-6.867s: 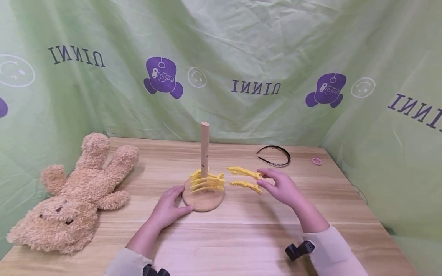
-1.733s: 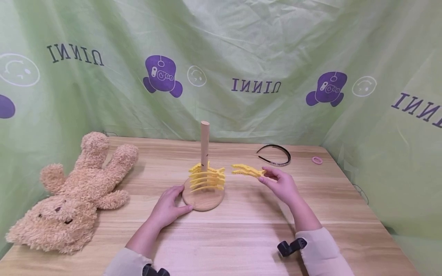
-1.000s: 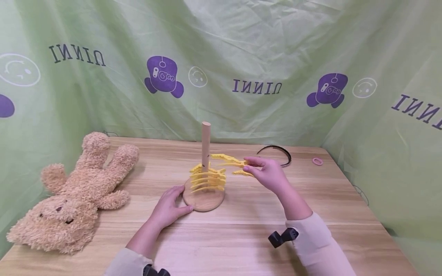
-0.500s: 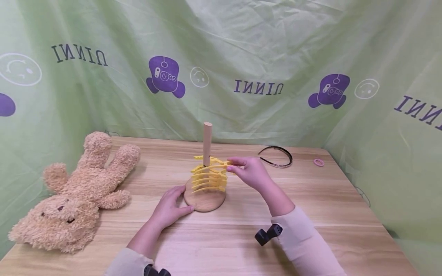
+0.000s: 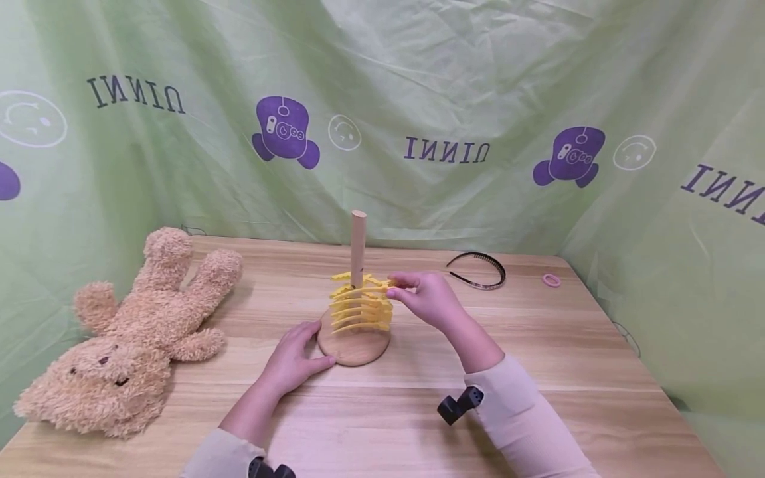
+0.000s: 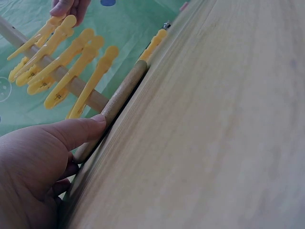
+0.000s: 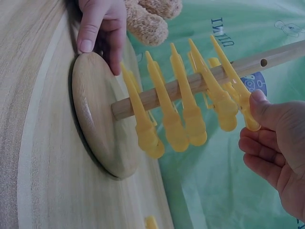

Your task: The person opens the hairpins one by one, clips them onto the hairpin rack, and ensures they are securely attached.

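Observation:
A wooden stand, a round base with an upright post, stands in the middle of the table. Several yellow hair clips are stacked along the post's lower part. My left hand holds the base's left edge, thumb on the rim. Between thumb and fingertips, my right hand pinches the tail of the topmost hair clip; its two arms lie on either side of the post. One more yellow hair clip lies on the table beyond the base, hidden in the head view.
A plush bear lies along the table's left side. At the back right are a black headband and a pink hair tie. A green curtain hangs around the table's back and sides.
My right hand picked up a hair clip from the table on the right and carried it left onto the post, above the others. My left hand stayed at the base.

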Tool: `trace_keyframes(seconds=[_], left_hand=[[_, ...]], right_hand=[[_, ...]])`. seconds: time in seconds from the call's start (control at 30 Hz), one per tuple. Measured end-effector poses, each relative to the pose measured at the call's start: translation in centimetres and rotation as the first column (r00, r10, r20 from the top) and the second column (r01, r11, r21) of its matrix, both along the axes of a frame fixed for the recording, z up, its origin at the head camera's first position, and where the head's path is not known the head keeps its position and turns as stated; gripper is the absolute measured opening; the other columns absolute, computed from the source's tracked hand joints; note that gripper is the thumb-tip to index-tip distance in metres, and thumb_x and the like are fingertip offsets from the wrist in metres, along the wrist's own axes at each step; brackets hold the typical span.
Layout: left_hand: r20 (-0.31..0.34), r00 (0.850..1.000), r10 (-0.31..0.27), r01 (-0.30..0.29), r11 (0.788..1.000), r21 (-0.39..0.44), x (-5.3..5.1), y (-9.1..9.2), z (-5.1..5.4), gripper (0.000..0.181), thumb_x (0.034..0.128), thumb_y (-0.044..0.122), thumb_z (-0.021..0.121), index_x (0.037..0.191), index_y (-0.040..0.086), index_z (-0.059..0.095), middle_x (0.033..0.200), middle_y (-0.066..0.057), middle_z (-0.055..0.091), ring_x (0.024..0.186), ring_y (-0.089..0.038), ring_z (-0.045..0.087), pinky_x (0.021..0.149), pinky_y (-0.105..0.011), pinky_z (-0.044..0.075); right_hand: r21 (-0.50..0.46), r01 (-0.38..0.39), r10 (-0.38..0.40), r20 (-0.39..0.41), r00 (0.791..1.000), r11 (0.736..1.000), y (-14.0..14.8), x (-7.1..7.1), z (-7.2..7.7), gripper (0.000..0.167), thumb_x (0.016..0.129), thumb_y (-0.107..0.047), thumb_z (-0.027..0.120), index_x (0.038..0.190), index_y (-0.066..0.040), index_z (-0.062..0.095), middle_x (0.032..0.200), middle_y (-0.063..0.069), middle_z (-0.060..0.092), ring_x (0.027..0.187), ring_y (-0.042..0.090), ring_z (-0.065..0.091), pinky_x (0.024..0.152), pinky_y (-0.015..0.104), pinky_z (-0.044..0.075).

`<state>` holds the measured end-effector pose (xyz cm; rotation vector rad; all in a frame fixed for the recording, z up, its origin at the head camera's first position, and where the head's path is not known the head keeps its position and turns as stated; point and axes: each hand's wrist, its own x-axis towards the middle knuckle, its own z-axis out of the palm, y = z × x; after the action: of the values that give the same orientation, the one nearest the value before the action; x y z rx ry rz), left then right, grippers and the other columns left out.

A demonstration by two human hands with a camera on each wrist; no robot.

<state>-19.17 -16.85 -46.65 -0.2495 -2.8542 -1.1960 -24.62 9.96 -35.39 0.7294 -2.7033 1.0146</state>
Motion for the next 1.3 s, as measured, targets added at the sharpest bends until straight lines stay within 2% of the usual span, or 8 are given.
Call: trace_keyframes(seconds=[0.3, 0.53, 0.6, 0.8, 1.0, 1.3], left_hand=[[0.007, 1.000, -0.001, 0.001, 1.000, -0.005, 0.04, 0.05, 0.15, 0.080, 0.0796, 0.036, 0.079, 0.141, -0.004, 0.047, 0.145, -0.024, 0.048, 0.140, -0.044, 0.036, 0.117, -0.058, 0.028], [0.002, 1.000, 0.000, 0.000, 1.000, -0.005, 0.00, 0.04, 0.19, 0.080, 0.0792, 0.036, 0.079, 0.141, -0.004, 0.047, 0.145, -0.024, 0.049, 0.140, -0.044, 0.036, 0.117, -0.058, 0.028], [0.000, 1.000, 0.000, 0.000, 1.000, -0.004, -0.02, 0.03, 0.17, 0.080, 0.0792, 0.035, 0.079, 0.141, -0.005, 0.047, 0.144, -0.024, 0.049, 0.140, -0.044, 0.036, 0.117, -0.058, 0.028], [-0.006, 1.000, -0.001, 0.001, 1.000, 0.004, -0.02, 0.01, 0.02, 0.080, 0.0787, 0.035, 0.080, 0.140, -0.005, 0.048, 0.143, -0.024, 0.050, 0.140, -0.044, 0.037, 0.117, -0.058, 0.028], [-0.008, 1.000, 0.000, 0.000, 1.000, 0.006, -0.01, -0.05, -0.15, 0.081, 0.0786, 0.036, 0.080, 0.140, -0.005, 0.048, 0.143, -0.024, 0.050, 0.140, -0.044, 0.037, 0.117, -0.058, 0.028], [-0.002, 1.000, 0.000, 0.000, 1.000, 0.006, 0.00, -0.09, -0.07, 0.081, 0.0785, 0.036, 0.080, 0.141, -0.004, 0.048, 0.144, -0.023, 0.050, 0.140, -0.044, 0.036, 0.117, -0.058, 0.027]], right_hand=[[0.024, -0.016, 0.016, -0.013, 1.000, 1.000, 0.11, 0.02, -0.03, 0.035, 0.089, -0.026, 0.072, 0.117, -0.005, 0.071, 0.102, 0.010, 0.076, 0.098, 0.023, 0.072, 0.076, 0.034, 0.059], [0.039, -0.010, 0.010, -0.008, 1.000, 0.999, 0.14, 0.20, 0.13, 0.038, 0.089, -0.029, 0.072, 0.119, -0.007, 0.071, 0.104, 0.010, 0.076, 0.069, 0.013, 0.063, 0.060, 0.024, 0.049], [0.041, -0.009, 0.010, -0.004, 1.000, 0.999, 0.17, 0.23, 0.12, 0.039, 0.089, -0.031, 0.072, 0.120, -0.008, 0.070, 0.105, 0.011, 0.075, 0.073, 0.015, 0.065, 0.063, 0.026, 0.051], [0.018, -0.028, 0.027, 0.044, 0.999, 0.999, 0.33, 0.29, -0.05, 0.042, 0.088, -0.031, 0.073, 0.122, -0.007, 0.069, 0.110, 0.012, 0.074, 0.103, 0.026, 0.069, 0.080, 0.039, 0.059], [-0.009, -0.036, 0.037, 0.102, 0.994, 0.999, 0.40, 0.41, -0.25, 0.047, 0.087, -0.031, 0.074, 0.126, -0.007, 0.066, 0.116, 0.012, 0.071, 0.111, 0.029, 0.065, 0.093, 0.047, 0.056], [-0.059, -0.037, 0.044, 0.123, 0.991, 0.998, 0.52, 0.58, -0.57, 0.052, 0.086, -0.030, 0.075, 0.131, -0.007, 0.062, 0.123, 0.012, 0.069, 0.114, 0.030, 0.064, 0.097, 0.046, 0.054]])
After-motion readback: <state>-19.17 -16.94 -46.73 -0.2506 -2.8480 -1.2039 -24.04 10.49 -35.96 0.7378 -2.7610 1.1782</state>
